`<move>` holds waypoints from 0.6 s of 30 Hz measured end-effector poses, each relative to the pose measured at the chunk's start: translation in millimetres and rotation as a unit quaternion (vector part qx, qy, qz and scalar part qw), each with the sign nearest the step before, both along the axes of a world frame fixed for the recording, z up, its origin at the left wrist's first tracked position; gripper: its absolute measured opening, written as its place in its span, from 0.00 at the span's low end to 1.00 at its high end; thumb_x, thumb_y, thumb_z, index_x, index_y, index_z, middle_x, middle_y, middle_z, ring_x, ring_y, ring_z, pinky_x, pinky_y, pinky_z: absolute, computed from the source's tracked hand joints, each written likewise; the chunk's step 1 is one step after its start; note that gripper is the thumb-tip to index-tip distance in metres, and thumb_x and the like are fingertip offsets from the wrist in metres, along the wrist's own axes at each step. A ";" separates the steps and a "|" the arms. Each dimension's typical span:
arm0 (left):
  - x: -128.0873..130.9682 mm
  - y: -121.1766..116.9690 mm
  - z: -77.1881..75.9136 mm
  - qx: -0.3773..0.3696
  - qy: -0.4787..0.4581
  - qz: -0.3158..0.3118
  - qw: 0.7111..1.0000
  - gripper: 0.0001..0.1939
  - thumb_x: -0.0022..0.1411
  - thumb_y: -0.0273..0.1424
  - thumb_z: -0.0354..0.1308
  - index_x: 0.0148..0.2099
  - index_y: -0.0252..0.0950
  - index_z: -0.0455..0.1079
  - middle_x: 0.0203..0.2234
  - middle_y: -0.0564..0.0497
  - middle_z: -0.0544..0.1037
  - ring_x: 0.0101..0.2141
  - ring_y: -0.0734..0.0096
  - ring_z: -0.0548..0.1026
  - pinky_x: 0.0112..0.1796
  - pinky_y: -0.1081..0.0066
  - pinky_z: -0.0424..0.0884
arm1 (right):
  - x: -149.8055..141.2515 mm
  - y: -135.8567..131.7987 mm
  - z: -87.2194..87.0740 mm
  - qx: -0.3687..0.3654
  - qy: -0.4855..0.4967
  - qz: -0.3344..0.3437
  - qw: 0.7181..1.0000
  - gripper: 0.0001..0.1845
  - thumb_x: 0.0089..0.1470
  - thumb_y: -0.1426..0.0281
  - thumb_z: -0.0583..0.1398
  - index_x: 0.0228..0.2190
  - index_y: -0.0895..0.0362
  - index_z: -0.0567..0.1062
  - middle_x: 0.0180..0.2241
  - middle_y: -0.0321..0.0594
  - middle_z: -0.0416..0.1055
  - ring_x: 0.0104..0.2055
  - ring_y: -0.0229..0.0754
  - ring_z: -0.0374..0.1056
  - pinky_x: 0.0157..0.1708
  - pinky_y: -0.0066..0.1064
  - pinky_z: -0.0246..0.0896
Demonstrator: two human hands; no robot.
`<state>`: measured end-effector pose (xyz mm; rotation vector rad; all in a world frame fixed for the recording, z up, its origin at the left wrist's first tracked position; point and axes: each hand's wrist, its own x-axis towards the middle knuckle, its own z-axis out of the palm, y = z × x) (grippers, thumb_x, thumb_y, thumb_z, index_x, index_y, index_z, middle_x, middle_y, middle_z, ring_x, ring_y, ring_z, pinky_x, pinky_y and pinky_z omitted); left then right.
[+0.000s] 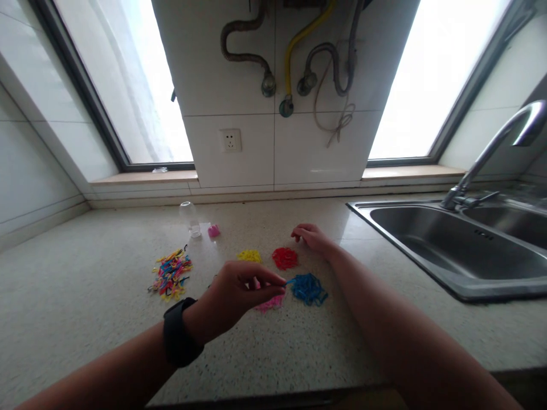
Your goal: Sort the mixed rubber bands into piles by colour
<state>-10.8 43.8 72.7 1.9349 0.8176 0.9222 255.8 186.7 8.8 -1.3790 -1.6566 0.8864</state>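
My left hand (239,287), with a black watch on the wrist, pinches a small blue rubber band (291,281) between thumb and forefinger. Its fingertips are at the left edge of a pile of blue rubber bands (308,289). Partly behind this hand lies a pink pile (270,303). Just behind the knuckles sits a yellow pile (249,255). My right hand (313,238) rests low over the counter, beyond and to the right of a red pile (285,258). Its fingers are loosely bent and a little apart, with nothing visible in them.
A mixed heap of coloured bands (171,274) lies on the speckled counter (102,285) at left. Behind it stand a clear plastic bottle (188,219) and a pink cap (213,230). A steel sink (410,256) with a faucet (482,156) is at right. Hoses hang on the wall.
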 end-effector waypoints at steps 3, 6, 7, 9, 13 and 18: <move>22.4 13.4 1.2 0.161 0.127 -0.064 0.977 0.09 0.64 0.35 0.61 0.41 0.37 0.79 0.30 0.49 0.80 0.29 0.74 0.74 0.33 0.72 0.68 | 0.7 1.2 -0.1 -0.001 0.000 0.005 1.000 0.18 0.51 0.59 0.56 0.28 0.60 0.78 0.24 0.37 0.69 0.21 0.34 0.53 0.21 0.28 0.46; 49.7 24.9 2.7 0.244 0.184 -0.124 0.944 0.07 0.65 0.32 0.60 0.41 0.37 0.79 0.33 0.49 0.81 0.34 0.71 0.76 0.39 0.70 0.68 | 1.2 1.7 -0.8 0.009 -0.002 0.007 1.000 0.18 0.51 0.58 0.56 0.28 0.60 0.78 0.24 0.37 0.70 0.21 0.34 0.54 0.22 0.29 0.47; 58.3 27.8 2.6 0.252 0.192 -0.140 0.938 0.06 0.64 0.32 0.61 0.40 0.37 0.79 0.33 0.50 0.80 0.34 0.71 0.76 0.39 0.70 0.68 | 1.4 1.7 -1.1 0.011 -0.003 0.009 1.000 0.18 0.51 0.59 0.56 0.28 0.60 0.77 0.24 0.37 0.70 0.21 0.34 0.54 0.23 0.29 0.47; 73.0 32.5 0.6 0.264 0.205 -0.162 0.929 0.05 0.63 0.30 0.62 0.38 0.38 0.79 0.32 0.50 0.80 0.33 0.71 0.76 0.39 0.70 0.68 | 1.8 1.6 -1.9 0.011 -0.008 0.009 1.000 0.18 0.52 0.59 0.56 0.27 0.60 0.77 0.23 0.37 0.70 0.21 0.34 0.54 0.23 0.29 0.47; 88.8 40.8 -9.1 0.286 0.228 -0.180 0.913 0.04 0.61 0.29 0.62 0.36 0.38 0.79 0.32 0.50 0.79 0.34 0.69 0.74 0.39 0.69 0.67 | 2.5 2.6 -3.9 0.014 -0.018 0.006 1.000 0.17 0.52 0.59 0.56 0.25 0.59 0.76 0.22 0.36 0.69 0.21 0.34 0.54 0.22 0.28 0.46; 88.7 46.6 -17.8 0.290 0.243 -0.169 0.910 0.05 0.60 0.31 0.64 0.38 0.39 0.80 0.34 0.49 0.78 0.36 0.66 0.73 0.39 0.67 0.67 | 3.4 5.6 -6.0 0.022 -0.020 0.011 0.999 0.18 0.53 0.59 0.56 0.27 0.59 0.77 0.23 0.37 0.71 0.22 0.34 0.56 0.22 0.28 0.48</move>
